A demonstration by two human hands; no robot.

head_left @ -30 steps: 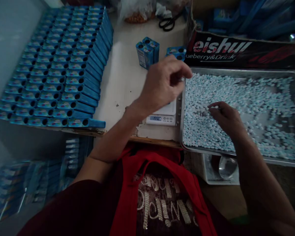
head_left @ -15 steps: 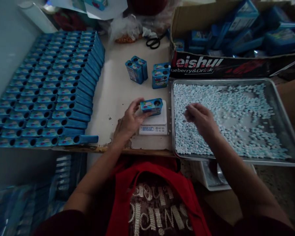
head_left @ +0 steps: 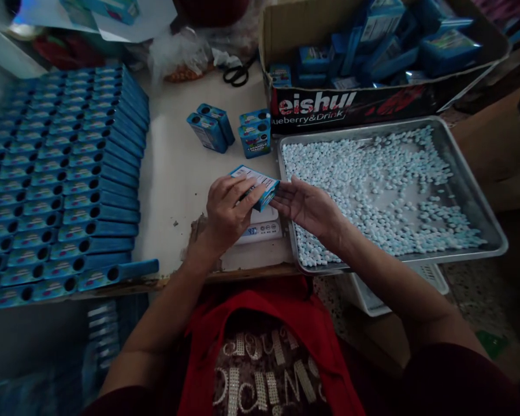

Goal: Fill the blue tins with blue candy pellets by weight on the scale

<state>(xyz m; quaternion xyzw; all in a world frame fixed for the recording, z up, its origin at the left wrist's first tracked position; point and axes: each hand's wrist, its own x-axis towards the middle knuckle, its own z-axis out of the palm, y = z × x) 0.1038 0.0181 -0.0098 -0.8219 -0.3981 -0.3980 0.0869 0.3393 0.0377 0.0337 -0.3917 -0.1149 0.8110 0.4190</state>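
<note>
L hand [head_left: 229, 209] grips blue box [head_left: 269, 186], tilted, above scale [head_left: 267, 230]. R hand [head_left: 315, 211] open, palm up, fingers extended at box's R end; can't tell if touching. Tray [head_left: 495, 245] w/ pale tablets [head_left: 325, 167] just R; carton [head_left: 318, 108] behind tray; stacked box rows [head_left: 65, 190] far L.

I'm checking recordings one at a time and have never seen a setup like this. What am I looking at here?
There is no machine here: these are one person's bare hands, seen from a camera worn on the head, looking forward and down. The left hand holds a small blue box, tilted above a digital scale. The right hand is open, palm up, at the box's end; whether it touches is unclear. On the table stand rows of blue boxes, two pairs of them farther back, and scissors. To the right, a metal tray holds pale blue and white pieces.
</note>
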